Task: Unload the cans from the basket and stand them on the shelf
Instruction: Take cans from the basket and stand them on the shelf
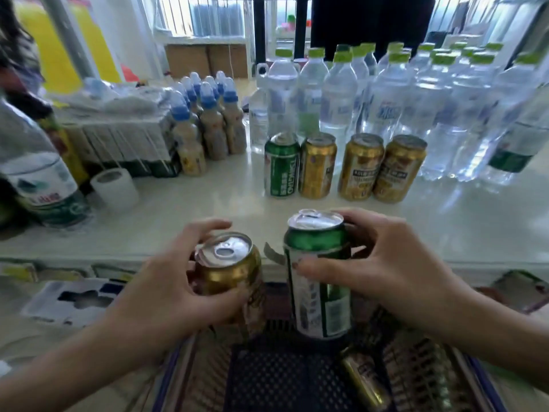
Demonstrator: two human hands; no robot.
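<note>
My left hand (166,281) grips a gold can (234,275), held upright above the basket (282,379). My right hand (383,263) grips a green can (319,281), also upright, just in front of the shelf's front edge. Another gold can (365,379) lies on its side in the dark mesh basket at the bottom. On the pale shelf (208,203) a green can (281,165) stands at the left of a row with three gold cans (318,165), (361,167), (399,168).
Behind the row stand several clear water bottles with green caps (338,93). Small beige bottles with blue caps (208,123) stand at the left, beside a white tape roll (114,188) and a big water bottle (38,173).
</note>
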